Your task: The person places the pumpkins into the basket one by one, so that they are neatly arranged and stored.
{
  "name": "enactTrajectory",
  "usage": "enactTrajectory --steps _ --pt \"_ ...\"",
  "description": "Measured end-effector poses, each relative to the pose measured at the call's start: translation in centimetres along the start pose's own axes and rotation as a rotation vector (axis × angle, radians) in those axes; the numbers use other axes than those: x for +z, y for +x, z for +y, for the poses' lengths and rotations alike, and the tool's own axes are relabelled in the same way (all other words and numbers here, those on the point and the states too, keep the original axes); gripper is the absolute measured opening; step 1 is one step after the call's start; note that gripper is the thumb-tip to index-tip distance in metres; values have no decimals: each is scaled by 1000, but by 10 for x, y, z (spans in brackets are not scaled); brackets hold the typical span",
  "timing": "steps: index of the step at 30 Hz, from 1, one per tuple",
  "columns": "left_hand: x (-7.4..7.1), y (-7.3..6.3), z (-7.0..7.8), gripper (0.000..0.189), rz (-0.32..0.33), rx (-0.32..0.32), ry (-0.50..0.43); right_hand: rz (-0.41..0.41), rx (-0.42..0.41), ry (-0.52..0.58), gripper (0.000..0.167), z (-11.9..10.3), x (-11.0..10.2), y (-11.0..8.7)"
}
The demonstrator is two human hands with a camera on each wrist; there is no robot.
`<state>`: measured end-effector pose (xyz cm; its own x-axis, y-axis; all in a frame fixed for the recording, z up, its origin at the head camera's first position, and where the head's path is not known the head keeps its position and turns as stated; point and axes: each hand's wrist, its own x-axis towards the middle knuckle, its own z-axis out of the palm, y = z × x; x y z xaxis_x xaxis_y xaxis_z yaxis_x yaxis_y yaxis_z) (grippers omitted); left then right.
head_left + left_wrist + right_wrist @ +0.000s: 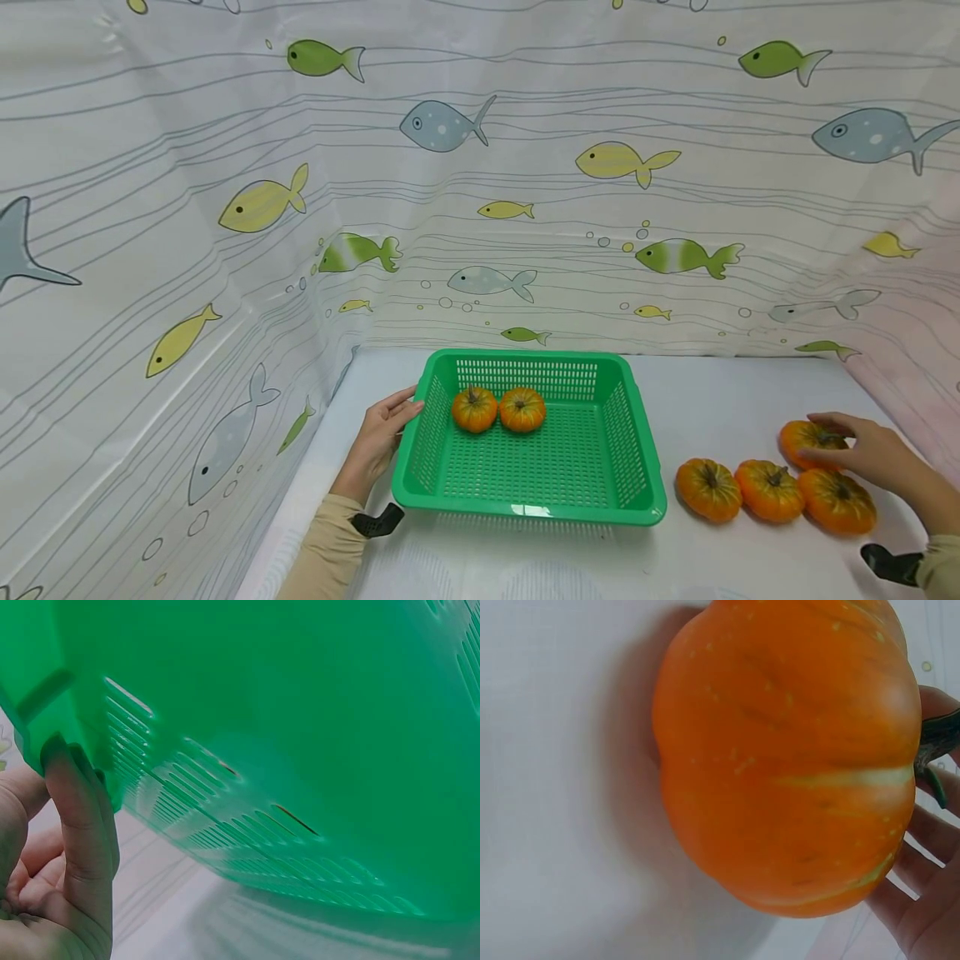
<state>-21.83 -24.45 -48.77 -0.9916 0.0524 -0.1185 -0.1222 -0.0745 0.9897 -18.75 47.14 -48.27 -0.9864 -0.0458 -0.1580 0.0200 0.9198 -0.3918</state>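
Observation:
A green plastic basket (pixel 528 510) stands in the middle, with two small orange pumpkins (pixel 475 410) side by side at its back left. My left hand (pixel 380 437) holds the basket's left rim; in the left wrist view fingertips tuck under the rim's edge. On the right, my right hand (pixel 862 446) grips the rearmost loose pumpkin (pixel 798 442), thumb in front and fingers behind. Close before it sits another pumpkin (pixel 838 504), large in the right wrist view and covering part of the hand's fingers (pixel 930 832).
Two more pumpkins, a left one (pixel 708 490) and a middle one (pixel 770 492), lie in a row right of the basket. A white cloth (pixel 555 208) printed with fish hangs behind and along the sides. The table (pixel 517 567) is white.

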Motion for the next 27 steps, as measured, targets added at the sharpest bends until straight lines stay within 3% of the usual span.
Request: enactTrajectory --steps 27 --pt "0 -2 1 56 -4 -3 -2 57 12 75 91 -24 -7 -1"
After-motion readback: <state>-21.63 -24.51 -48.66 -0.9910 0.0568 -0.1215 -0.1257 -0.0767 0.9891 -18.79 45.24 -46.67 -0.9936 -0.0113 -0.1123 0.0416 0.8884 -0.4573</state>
